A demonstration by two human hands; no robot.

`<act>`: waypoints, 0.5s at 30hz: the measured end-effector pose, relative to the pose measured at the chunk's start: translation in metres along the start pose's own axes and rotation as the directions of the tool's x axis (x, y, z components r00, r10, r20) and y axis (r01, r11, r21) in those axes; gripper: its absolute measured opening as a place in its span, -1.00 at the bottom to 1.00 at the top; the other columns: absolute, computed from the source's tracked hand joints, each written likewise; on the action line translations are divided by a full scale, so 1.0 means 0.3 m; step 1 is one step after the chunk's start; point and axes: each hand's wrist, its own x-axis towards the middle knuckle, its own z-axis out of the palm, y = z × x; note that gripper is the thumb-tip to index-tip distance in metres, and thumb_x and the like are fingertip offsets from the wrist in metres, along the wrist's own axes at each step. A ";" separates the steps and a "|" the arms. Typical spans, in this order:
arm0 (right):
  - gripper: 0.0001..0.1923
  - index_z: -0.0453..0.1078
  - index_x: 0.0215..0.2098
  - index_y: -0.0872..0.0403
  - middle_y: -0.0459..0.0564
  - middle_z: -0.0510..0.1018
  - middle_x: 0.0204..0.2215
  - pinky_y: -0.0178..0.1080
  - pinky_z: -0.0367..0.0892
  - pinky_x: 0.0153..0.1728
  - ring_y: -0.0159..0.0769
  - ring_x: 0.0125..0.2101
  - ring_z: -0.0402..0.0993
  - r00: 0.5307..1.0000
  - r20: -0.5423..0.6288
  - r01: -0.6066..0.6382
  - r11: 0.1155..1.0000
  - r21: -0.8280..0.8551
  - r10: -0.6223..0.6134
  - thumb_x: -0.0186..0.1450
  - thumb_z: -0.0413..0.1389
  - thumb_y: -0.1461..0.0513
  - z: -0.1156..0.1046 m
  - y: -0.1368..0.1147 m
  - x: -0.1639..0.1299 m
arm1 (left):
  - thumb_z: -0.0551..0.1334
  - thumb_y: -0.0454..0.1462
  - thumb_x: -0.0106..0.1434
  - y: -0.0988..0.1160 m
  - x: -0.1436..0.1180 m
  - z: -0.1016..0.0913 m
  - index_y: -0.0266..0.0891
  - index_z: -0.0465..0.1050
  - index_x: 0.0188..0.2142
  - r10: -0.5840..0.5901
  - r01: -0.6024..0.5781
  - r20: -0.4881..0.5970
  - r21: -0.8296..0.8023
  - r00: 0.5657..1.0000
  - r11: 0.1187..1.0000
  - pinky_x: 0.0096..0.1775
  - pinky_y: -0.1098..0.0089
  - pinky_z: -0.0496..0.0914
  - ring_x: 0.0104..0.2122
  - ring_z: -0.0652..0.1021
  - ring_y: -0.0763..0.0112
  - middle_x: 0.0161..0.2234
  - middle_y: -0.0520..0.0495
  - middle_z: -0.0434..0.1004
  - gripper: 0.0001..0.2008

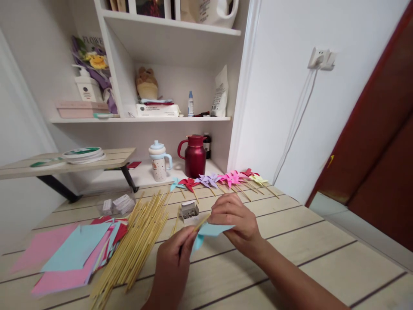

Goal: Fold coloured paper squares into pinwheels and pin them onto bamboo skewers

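Head view: nearest, the left hand [172, 258] and right hand [237, 224] pinch a light blue paper piece [211, 230] and a wooden stick [201, 222] above the table [322, 249]. Left lie sticks [135, 245] and coloured paper [71, 254]; farther, finished pinwheels [222, 180].

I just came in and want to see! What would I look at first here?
Probably the hands in the middle, holding a light blue paper against a stick. Behind them, a row of colourful pinwheels lies along the table's far edge. To the left sit a big pile of sticks and a fan of pink and blue papers.
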 end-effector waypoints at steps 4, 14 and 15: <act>-0.86 0.52 -0.21 0.03 0.02 0.62 -0.37 -0.04 0.35 -0.22 -0.18 -0.27 0.47 1.000 -0.027 0.005 1.000 0.003 -0.005 0.33 0.12 0.31 -0.006 -0.007 0.004 | 0.14 -0.20 0.30 0.013 -0.011 0.002 -0.17 0.59 -0.30 0.080 -0.080 -0.005 0.049 0.997 0.996 -0.35 0.54 0.45 -0.40 0.63 0.42 -0.39 0.02 0.67 -0.77; -0.81 0.51 -0.15 0.03 0.02 0.63 -0.37 -0.02 0.37 -0.20 -0.18 -0.27 0.49 0.999 -0.035 0.016 0.999 0.038 -0.015 0.33 0.09 0.32 -0.026 -0.031 0.018 | 0.12 -0.32 0.26 0.012 -0.019 -0.001 -0.22 0.57 -0.24 0.276 -0.253 -0.098 0.200 0.956 0.947 -0.34 0.55 0.50 -0.35 0.66 0.39 -0.33 -0.03 0.69 -0.77; -0.81 0.51 -0.14 0.03 0.01 0.63 -0.37 -0.02 0.37 -0.20 -0.18 -0.27 0.49 0.999 -0.037 0.016 0.999 0.035 -0.015 0.34 0.08 0.31 -0.028 -0.033 0.018 | 0.12 -0.32 0.25 0.009 -0.021 -0.001 -0.22 0.57 -0.23 0.285 -0.260 -0.095 0.215 0.954 0.941 -0.33 0.54 0.51 -0.35 0.67 0.39 -0.32 -0.03 0.69 -0.76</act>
